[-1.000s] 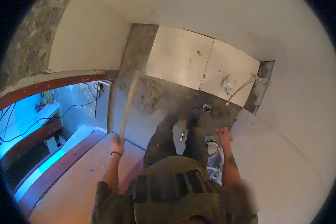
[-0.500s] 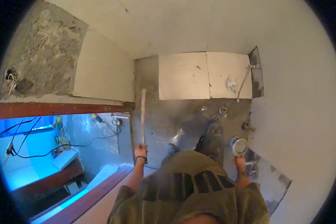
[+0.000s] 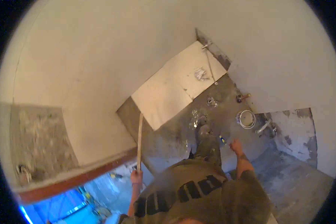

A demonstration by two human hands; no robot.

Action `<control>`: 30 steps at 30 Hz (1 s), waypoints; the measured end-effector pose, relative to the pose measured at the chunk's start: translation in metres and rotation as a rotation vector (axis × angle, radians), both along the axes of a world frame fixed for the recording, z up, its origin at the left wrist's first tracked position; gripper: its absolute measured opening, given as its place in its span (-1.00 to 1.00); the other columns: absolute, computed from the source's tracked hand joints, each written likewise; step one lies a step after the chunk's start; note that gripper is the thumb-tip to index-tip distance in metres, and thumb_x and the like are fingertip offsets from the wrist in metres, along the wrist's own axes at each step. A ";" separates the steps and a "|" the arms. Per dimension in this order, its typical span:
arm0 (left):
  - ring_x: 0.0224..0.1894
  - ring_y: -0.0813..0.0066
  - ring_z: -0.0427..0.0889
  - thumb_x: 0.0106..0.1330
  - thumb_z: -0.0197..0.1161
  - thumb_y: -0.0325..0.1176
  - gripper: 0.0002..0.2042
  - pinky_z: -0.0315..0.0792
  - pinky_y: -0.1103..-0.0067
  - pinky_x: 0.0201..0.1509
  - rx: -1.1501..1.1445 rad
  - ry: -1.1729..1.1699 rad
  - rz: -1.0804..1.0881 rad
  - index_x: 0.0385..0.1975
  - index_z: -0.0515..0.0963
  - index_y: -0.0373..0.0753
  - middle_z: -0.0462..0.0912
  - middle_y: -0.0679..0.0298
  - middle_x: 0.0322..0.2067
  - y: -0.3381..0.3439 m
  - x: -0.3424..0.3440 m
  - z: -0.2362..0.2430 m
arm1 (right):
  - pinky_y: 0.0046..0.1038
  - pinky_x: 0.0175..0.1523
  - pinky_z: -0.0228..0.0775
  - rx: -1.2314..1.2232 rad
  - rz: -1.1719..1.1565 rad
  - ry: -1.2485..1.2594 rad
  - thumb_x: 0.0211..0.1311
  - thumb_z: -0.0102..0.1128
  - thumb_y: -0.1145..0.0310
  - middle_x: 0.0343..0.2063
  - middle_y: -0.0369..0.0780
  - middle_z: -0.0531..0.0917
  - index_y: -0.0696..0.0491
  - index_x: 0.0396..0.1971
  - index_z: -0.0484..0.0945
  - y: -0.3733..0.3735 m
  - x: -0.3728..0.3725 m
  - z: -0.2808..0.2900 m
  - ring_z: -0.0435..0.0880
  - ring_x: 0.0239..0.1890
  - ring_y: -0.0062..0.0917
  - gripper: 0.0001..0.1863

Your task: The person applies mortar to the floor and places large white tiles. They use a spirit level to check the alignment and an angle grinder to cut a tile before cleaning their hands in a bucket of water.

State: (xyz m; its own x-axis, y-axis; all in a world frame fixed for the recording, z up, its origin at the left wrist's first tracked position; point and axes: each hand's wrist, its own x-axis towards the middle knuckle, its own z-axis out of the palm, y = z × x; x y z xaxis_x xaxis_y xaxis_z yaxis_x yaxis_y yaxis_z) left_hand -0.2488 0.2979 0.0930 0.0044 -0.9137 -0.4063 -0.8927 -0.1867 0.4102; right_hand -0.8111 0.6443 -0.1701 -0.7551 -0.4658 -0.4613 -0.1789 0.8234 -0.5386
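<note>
In the head view my left hand (image 3: 136, 177) is closed round the lower end of a long, thin wooden stick (image 3: 139, 143), which points away from me, its far end by the pale floor tiles. My right hand (image 3: 235, 145) is low over the floor with its fingers curled; what they hold, if anything, I cannot make out. Just left of those fingers is a small blue and yellow tool or tube (image 3: 222, 140); whether they touch it I cannot tell. A round white bucket (image 3: 247, 118) stands on the floor beyond my right hand, apart from it.
Pale tiles (image 3: 168, 93) cover part of the grey floor, with a crumpled wrapper (image 3: 201, 74) and a thin rod (image 3: 211, 67) on them. Pipe fittings (image 3: 242, 98) stick out near the right wall. A reddish sill (image 3: 78, 175) borders a blue-lit space at lower left.
My view and body have turned to the right. The bucket has left my right hand and stands on the floor. My left hand still grips the stick.
</note>
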 end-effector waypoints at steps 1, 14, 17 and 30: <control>-0.50 0.14 0.54 0.00 0.32 -0.18 -0.69 0.42 0.34 -0.37 -0.052 -0.152 -0.057 -0.38 0.55 -0.30 0.58 0.08 -0.54 -0.031 0.014 -0.006 | -0.19 -0.28 0.39 0.067 0.163 0.099 -0.02 0.21 0.25 -0.66 -0.12 0.56 0.12 -0.64 0.55 -0.037 -0.018 0.003 0.55 -0.52 -0.21 -0.77; -0.14 -0.03 0.47 0.09 0.22 -0.23 -0.66 0.37 0.28 -0.05 -0.073 -0.183 -0.783 -0.17 0.48 -0.29 0.53 -0.03 -0.25 -0.201 -0.261 0.089 | -0.20 -0.11 0.34 -0.087 0.297 0.335 0.07 0.05 0.31 -0.30 -0.03 0.57 0.17 -0.40 0.51 -0.196 -0.222 -0.072 0.50 -0.26 -0.11 -0.78; -0.16 -0.01 0.47 0.09 0.24 -0.24 -0.66 0.37 0.28 -0.07 0.024 -0.214 -0.827 -0.18 0.48 -0.30 0.53 -0.03 -0.28 -0.201 -0.317 0.102 | -0.27 -0.16 0.36 -0.127 0.254 0.278 0.07 0.10 0.30 -0.36 -0.10 0.56 0.14 -0.46 0.44 -0.246 -0.213 -0.060 0.52 -0.32 -0.21 -0.80; -0.18 0.06 0.47 0.09 0.25 -0.34 -0.67 0.43 0.33 -0.13 0.010 0.100 -1.304 -0.14 0.46 -0.28 0.48 0.03 -0.29 -0.418 -0.294 -0.049 | -0.47 -0.37 0.44 -0.716 -0.537 -0.692 0.12 0.25 0.21 -0.41 -0.32 0.49 -0.05 -0.35 0.23 -0.535 -0.117 0.006 0.58 -0.35 -0.54 -0.66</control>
